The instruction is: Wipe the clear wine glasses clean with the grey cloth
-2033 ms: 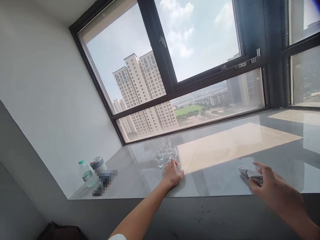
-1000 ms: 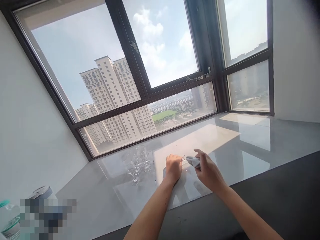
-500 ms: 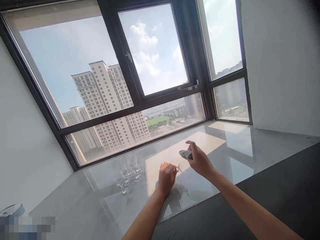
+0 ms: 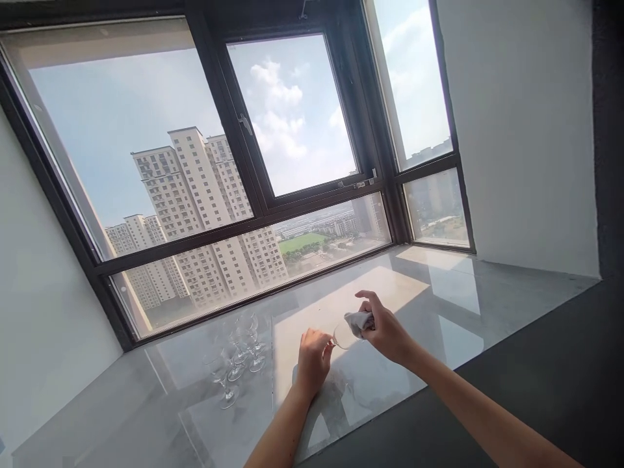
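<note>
My left hand (image 4: 314,361) is closed, its fingertips pinching a clear stemmed glass (image 4: 342,336) by its narrow part. The glass is tilted sideways above the sill, with its bowl toward my right hand (image 4: 390,333). That hand is closed on a light grey cloth (image 4: 358,323), index finger sticking out above it. The cloth lies against the bowl's opening and covers part of it; whether some of it is inside I cannot tell. To the left, several clear stemmed glasses (image 4: 228,393) stand upright in a group on the glossy sill.
The wide grey stone sill (image 4: 507,273) has a bright sunlit patch and reflections. Its front edge runs diagonally below my hands. Dark window frames (image 4: 322,195) rise behind, and a pale wall (image 4: 526,143) stands on the right.
My right hand has lowered the cloth onto the bowl; before, it was just above the glass. The view has shifted, so the scene sits lower and further left. The standing glasses are unmoved.
</note>
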Available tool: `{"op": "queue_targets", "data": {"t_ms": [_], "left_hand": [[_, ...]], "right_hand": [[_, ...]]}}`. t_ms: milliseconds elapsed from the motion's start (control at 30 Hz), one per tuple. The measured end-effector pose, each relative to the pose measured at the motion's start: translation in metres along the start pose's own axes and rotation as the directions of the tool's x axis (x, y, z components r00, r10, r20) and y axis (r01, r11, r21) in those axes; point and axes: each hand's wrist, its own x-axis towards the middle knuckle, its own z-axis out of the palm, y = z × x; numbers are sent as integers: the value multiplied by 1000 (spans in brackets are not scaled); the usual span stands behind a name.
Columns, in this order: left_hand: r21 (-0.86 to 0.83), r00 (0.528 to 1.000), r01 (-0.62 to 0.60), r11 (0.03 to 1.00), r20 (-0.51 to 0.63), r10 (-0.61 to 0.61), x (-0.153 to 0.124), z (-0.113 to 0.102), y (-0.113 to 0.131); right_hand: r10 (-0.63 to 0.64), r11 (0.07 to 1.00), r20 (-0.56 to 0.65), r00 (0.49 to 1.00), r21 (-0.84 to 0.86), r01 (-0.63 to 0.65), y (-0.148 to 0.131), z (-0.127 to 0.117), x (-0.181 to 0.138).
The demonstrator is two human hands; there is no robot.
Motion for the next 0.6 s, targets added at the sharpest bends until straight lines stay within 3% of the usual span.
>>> {"op": "queue_targets", "data": {"t_ms": [133,233,400,600], "left_hand": [[27,997,10,1000,-73,-7,-1,5,-3],[45,995,52,998,-82,-48,-2,11,-9],[-24,995,95,995,44,-94,3,22,-20],[-131,935,315,940,214,-283,21,42,-31]], "right_hand": [[92,993,-89,992,-70,-98,23,-4,-4],[161,972,-69,985,-164,-170,50,-2,-18],[231,917,-16,973,-331,-223,84,0,-40],[307,852,19,951,-450,-267,84,-1,-44]]}}
